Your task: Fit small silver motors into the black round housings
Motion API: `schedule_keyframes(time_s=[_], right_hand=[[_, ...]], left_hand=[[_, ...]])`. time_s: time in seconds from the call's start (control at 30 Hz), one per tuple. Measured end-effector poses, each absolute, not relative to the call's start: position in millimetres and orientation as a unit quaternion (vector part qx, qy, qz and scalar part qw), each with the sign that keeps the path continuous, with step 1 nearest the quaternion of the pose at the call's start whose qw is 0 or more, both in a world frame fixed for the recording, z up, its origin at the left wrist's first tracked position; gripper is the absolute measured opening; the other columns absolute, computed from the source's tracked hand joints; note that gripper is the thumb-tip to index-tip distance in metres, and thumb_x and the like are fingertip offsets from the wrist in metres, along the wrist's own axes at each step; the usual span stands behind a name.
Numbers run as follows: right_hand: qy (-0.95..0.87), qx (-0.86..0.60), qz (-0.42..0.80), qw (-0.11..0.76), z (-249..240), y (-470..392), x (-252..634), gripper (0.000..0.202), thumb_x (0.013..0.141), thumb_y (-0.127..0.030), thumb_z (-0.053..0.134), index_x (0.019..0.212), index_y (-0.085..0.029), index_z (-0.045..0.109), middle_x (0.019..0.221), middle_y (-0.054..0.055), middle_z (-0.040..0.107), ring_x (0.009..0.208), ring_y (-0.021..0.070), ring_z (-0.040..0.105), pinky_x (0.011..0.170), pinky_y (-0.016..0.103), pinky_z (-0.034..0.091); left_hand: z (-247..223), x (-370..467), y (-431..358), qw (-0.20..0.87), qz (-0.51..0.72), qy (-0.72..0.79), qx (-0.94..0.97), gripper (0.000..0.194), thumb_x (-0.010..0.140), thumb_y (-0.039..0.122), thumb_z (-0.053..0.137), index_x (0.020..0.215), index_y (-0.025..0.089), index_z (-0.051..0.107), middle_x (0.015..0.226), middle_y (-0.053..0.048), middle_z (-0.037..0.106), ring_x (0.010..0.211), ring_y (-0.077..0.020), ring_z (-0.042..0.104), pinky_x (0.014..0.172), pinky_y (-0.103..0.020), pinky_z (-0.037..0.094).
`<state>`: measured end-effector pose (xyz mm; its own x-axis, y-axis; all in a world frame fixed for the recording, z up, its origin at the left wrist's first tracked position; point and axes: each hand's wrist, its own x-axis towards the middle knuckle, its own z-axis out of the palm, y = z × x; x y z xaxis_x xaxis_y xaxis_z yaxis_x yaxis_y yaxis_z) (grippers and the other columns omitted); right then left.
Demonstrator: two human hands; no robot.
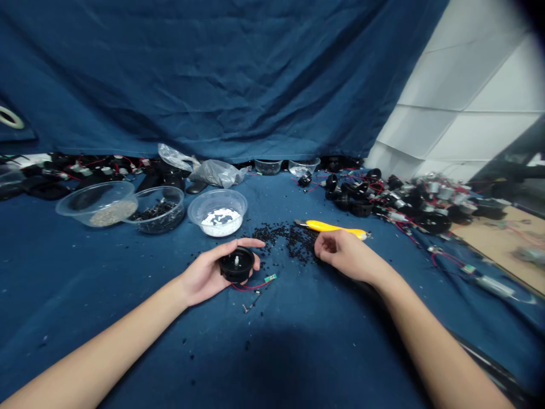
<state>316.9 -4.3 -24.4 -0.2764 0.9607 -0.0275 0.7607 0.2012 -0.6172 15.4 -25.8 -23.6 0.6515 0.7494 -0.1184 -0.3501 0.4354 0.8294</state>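
A round black housing (237,264) with a small white post in its centre rests in my left hand (208,274), whose fingers curl round it. Red wires run from its underside to a small green circuit board (270,278) over the cloth. My right hand (340,253) has its fingertips pinched together at the right edge of scattered small black pieces (293,241); whatever may be between them is too small to make out. Just behind that hand lies a yellow-handled tool (332,228).
Clear bowls hold white pieces (218,213), black parts (157,209) and small pale pieces (100,205). A plastic bag (219,173) lies behind them. Wired motors and black housings (426,199) are heaped at the right, beside a tan board (506,241). Blue cloth (298,341) covers the table.
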Motion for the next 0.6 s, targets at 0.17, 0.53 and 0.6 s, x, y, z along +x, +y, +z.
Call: schedule_keyframes(time_s=[0.17,0.53,0.6], right_hand=[[-0.758,-0.569,0.265,0.178,-25.8,-4.1,316.5,0.007,0.068,-0.017,0.049,0.068,-0.021,0.055,0.066,0.001,0.06,0.062,0.0164,0.053,0.059,0.026,0.041],[-0.75,-0.587,0.263,0.156,-20.7,-6.6,314.3,0.014,0.072,-0.028,0.05,0.072,-0.021,0.062,0.07,0.003,0.065,0.066,0.0189,0.056,0.061,0.028,0.042],[-0.75,-0.587,0.261,0.156,-20.0,-6.8,313.8,0.014,0.073,-0.028,0.05,0.071,-0.02,0.062,0.069,0.002,0.064,0.065,0.0184,0.055,0.061,0.028,0.041]], left_hand=[[-26.0,14.6,-25.5,0.81,0.338,0.239,0.416,0.048,0.088,0.042,0.059,0.122,0.009,0.06,0.091,-0.012,0.066,0.078,-0.0176,0.058,0.07,-0.026,0.044],[-28.3,12.9,-24.4,0.804,0.334,0.242,0.429,0.05,0.088,0.044,0.059,0.123,0.009,0.06,0.093,-0.013,0.067,0.082,-0.0178,0.058,0.071,-0.025,0.042],[-28.0,13.4,-24.9,0.804,0.335,0.242,0.429,0.05,0.087,0.044,0.059,0.123,0.009,0.06,0.093,-0.013,0.067,0.082,-0.0179,0.058,0.071,-0.025,0.042]])
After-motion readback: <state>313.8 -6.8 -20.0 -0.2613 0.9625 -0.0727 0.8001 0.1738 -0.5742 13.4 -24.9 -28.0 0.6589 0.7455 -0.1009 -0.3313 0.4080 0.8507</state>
